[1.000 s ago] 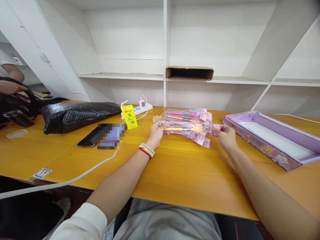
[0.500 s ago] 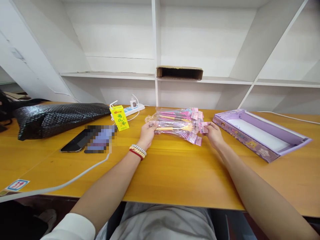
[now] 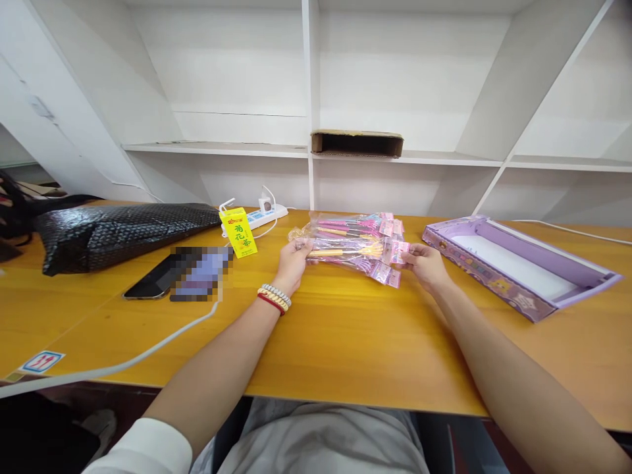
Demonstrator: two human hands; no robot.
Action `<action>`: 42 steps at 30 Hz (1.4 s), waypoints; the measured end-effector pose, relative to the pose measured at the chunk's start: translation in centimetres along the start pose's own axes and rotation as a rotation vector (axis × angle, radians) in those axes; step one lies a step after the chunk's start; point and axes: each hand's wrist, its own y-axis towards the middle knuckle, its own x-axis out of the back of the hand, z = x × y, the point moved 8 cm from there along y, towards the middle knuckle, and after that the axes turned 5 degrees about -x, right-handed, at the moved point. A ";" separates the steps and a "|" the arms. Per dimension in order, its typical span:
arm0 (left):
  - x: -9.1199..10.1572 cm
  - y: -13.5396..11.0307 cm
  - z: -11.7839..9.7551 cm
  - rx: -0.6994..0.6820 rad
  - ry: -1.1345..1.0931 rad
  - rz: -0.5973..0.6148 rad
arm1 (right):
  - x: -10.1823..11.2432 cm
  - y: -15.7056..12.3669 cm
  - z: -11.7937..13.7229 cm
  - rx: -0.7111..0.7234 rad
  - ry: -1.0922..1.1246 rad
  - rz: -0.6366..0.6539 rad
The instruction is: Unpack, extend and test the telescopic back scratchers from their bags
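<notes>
A clear plastic packet (image 3: 340,252) lies across the top of a pile. Inside it is a yellow-handled stick with a dark shaft and a fanned, fork-like end. My left hand (image 3: 294,260) is closed on the packet's left end, at the handle side. At the other end, my right hand (image 3: 425,264) pinches the packet's pink header card (image 3: 399,253). Beneath and behind are several similar packets (image 3: 345,227) with pink and purple sticks, their cards pointing right. Another pink card (image 3: 386,274) sticks out at the front of the pile.
An open purple tray box (image 3: 498,286) stands to the right. On the left are a black bubble-wrap bag (image 3: 123,230), a yellow drink carton (image 3: 239,233), a power strip (image 3: 269,214) and two phones (image 3: 148,280). A white cable (image 3: 162,345) crosses the table's left front. White shelves hold a cardboard box (image 3: 356,145).
My right hand has shifted slightly right, and the header card now lies flatter and faces up. My left hand keeps its grip. The whole view has moved a little.
</notes>
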 end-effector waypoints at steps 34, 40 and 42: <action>0.4 0.2 -0.3 0.026 -0.013 -0.035 | 0.3 -0.3 0.8 -0.030 -0.006 -0.034; 0.8 0.4 -0.5 0.013 0.018 -0.048 | -0.5 -0.5 1.3 0.080 -0.229 0.048; 0.7 0.3 -0.5 0.015 0.010 -0.043 | -0.4 -0.6 1.8 0.163 -0.341 0.011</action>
